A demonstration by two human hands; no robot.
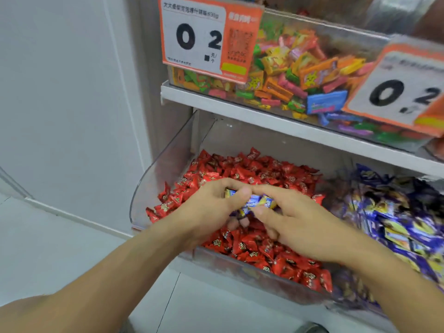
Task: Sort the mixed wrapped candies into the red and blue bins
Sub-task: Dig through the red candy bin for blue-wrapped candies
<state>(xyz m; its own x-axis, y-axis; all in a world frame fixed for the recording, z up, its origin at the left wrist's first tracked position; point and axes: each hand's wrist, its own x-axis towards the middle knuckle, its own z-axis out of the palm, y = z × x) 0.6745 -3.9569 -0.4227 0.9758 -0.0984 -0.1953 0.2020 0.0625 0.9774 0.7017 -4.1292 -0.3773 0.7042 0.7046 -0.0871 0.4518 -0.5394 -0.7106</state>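
Over red bin (168, 162) both hands, left (211, 207) and right (288, 219), pinch blue candies (254, 203); we should keep pinches firm, carry them right to blue bin (355, 306).

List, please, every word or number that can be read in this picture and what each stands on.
"0 2": left price tag, large black digits.
"0 2": right price tag, likewise.
Small print on both tags: too blurred to read.
Print on the red candies and blue candies: too small and blurred to read.
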